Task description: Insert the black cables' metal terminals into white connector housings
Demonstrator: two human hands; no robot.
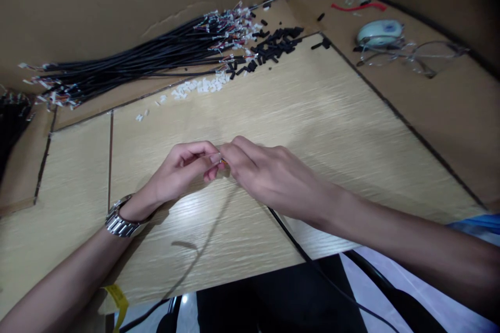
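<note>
A black cable (291, 239) rises past the table's front edge and goes under my right hand (273, 177), which is closed around its end. At the fingertips a short bit of orange wire (223, 162) shows between the two hands. My left hand (185, 169) pinches thumb against fingers at that wire end, with a steel-banded watch (119, 221) on the wrist. The fingertips meet over the middle of the tabletop, and the rest of the cable end is hidden by them.
A bundle of black cables (148, 62) with bared coloured wire ends lies at the back. White connector pieces (205, 85) and black sleeve pieces (277, 44) are scattered beside it. Glasses (416, 57), a pale rounded object (379, 31) and red tubing (359, 8) lie back right.
</note>
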